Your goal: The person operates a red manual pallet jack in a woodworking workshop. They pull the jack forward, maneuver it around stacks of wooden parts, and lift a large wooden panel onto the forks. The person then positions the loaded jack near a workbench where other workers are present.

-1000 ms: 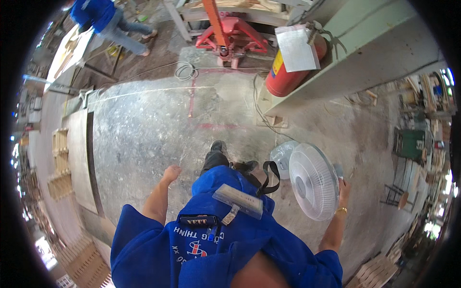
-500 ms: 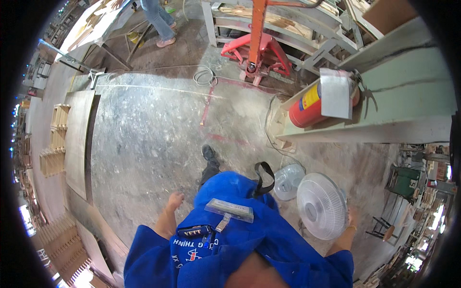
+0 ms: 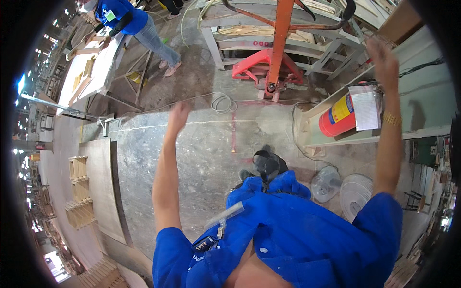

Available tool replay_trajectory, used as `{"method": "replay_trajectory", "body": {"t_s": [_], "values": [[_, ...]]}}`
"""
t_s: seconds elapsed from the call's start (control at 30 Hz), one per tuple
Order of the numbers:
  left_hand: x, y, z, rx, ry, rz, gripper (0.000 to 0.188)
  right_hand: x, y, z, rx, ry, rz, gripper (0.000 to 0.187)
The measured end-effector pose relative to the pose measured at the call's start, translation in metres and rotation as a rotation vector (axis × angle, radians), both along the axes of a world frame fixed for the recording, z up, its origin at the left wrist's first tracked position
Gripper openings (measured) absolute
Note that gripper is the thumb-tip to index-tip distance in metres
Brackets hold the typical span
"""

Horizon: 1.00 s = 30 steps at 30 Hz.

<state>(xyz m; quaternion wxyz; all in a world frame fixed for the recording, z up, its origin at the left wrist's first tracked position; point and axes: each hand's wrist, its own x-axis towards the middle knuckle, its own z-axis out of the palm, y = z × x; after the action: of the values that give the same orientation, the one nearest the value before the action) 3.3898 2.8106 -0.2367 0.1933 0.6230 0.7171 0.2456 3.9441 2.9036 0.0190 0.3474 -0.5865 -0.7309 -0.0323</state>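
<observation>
Both my arms reach forward, raised off the floor. My left hand (image 3: 179, 115) is over the concrete in front of me, touching nothing that I can see, its fingers smeared by motion. My right hand (image 3: 382, 60) is up at the right with its fingers stretched out and nothing in it. Just beyond it, apart from the fingers, is the handle of a hand pallet truck (image 3: 280, 43), which has an orange shaft and a red base. Below my right hand, a red fire extinguisher (image 3: 337, 117) with a paper tag lies on a pale green ledge.
Two fans, one grey (image 3: 326, 184) and one white (image 3: 356, 194), stand on the floor at my right. A coiled hose (image 3: 222, 102) lies ahead. Wooden boards (image 3: 103, 182) and stacked wooden parts (image 3: 79, 213) are at the left. A co-worker (image 3: 129, 21) stands by a table at the far left.
My hands have risen from beside my body and now reach forward. I have come closer to the pallet truck, and the co-worker at the far left shows more fully.
</observation>
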Motion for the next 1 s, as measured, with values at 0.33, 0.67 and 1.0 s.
{"method": "replay_trajectory", "body": {"t_s": [0.33, 0.67, 1.0], "values": [[0.120, 0.230, 0.314, 0.838, 0.416, -0.595, 0.037, -0.061, 0.275, 0.071, -0.095, -0.148, 0.059, 0.072], [0.174, 0.417, 0.269, 0.961, 0.436, -0.566, 0.065, -0.086, 0.326, 0.071, -0.173, -0.067, -0.327, 0.066], [0.078, 0.507, 0.260, 0.629, 0.194, -0.916, 0.041, -0.120, 0.279, 0.053, -0.071, -0.121, -0.712, 0.049]]}}
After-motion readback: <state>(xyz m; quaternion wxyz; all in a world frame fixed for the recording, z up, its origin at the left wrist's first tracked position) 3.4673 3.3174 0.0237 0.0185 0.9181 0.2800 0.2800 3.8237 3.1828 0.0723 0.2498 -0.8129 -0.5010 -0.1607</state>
